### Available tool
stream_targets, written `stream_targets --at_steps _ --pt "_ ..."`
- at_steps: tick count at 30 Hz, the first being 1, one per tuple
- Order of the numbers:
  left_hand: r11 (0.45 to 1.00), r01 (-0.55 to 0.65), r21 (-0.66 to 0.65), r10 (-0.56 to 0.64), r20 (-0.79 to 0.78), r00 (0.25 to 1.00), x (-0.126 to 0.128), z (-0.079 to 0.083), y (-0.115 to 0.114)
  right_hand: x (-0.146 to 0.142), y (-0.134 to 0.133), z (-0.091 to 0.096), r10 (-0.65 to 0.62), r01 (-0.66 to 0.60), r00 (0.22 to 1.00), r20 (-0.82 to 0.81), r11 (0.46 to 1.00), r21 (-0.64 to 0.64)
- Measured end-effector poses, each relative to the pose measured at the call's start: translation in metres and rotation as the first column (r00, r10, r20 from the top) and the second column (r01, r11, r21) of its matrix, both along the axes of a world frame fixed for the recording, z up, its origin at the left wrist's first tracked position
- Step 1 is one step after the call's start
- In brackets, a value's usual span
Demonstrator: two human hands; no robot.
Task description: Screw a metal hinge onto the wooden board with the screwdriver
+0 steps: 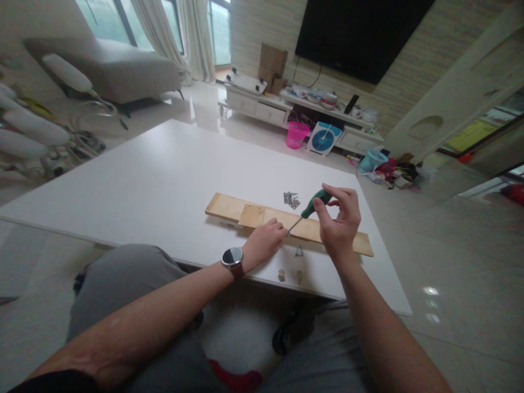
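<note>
My right hand grips the green handle of a screwdriver, its shaft slanting down and left to the edge of a long wooden board. Right beside the tip, the fingers of my left hand are bent together at the board's near edge; whatever they may pinch is too small to make out. A small square wooden piece lies across the board, left of that hand. Beyond the board sits a little group of metal hinges. Nearer to me is a small dark triangular metal piece.
The white table carries a cartoon sticker and a small pale item near its front edge. Past the table stand a pink basket, a blue fan and a low white cabinet. A sofa is at far left.
</note>
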State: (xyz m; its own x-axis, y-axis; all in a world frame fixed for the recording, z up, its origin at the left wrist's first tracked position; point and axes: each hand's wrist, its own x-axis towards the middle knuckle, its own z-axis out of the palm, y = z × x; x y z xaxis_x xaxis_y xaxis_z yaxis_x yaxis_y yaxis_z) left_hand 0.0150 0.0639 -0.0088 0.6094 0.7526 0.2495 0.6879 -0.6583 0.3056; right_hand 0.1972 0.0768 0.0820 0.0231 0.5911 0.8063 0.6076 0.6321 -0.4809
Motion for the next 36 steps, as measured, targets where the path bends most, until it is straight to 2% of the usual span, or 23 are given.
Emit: stream_targets --at_steps 2,7,11,16,21,26,31,36 --pt "1.0 -0.009 0.002 0.009 -0.004 1.0 0.0001 -0.0003 0.0 0.0002 0.0005 0.0001 -0.029 0.029 0.999 -0.016 1.0 0.007" --pt "1.0 -0.019 0.011 0.02 -0.015 1.0 0.0007 0.0001 0.0 0.0001 0.0018 -0.0001 0.091 -0.091 0.996 0.001 0.995 -0.034" --pt "1.0 -0.016 0.005 0.016 -0.008 1.0 0.0009 0.0013 -0.0001 -0.0006 0.0006 0.0008 -0.026 0.026 0.999 -0.02 1.0 0.004" --pt "1.0 -0.017 0.005 0.017 0.001 1.0 0.0012 -0.0002 0.0003 -0.0001 -0.0003 0.0005 0.066 -0.066 0.998 0.006 0.998 -0.015" --pt "1.0 -0.019 0.005 0.019 0.001 1.0 0.0013 -0.0009 0.0004 0.0002 0.0021 -0.0012 -0.015 0.016 0.999 -0.034 0.999 0.033" --pt "1.0 -0.016 0.002 0.016 -0.004 1.0 0.0015 0.0011 0.0001 -0.0008 0.0006 -0.0001 0.087 -0.087 0.996 -0.005 0.996 -0.012" --pt "1.0 -0.009 0.003 0.009 -0.001 1.0 0.0018 -0.0001 0.0009 0.0012 0.0017 0.0008 -0.05 0.05 0.998 -0.03 0.998 0.025" --pt "1.0 -0.015 -0.011 0.014 -0.012 1.0 0.001 0.0012 0.0 0.003 0.0038 0.0009 0.073 -0.073 0.997 0.009 0.997 -0.012"
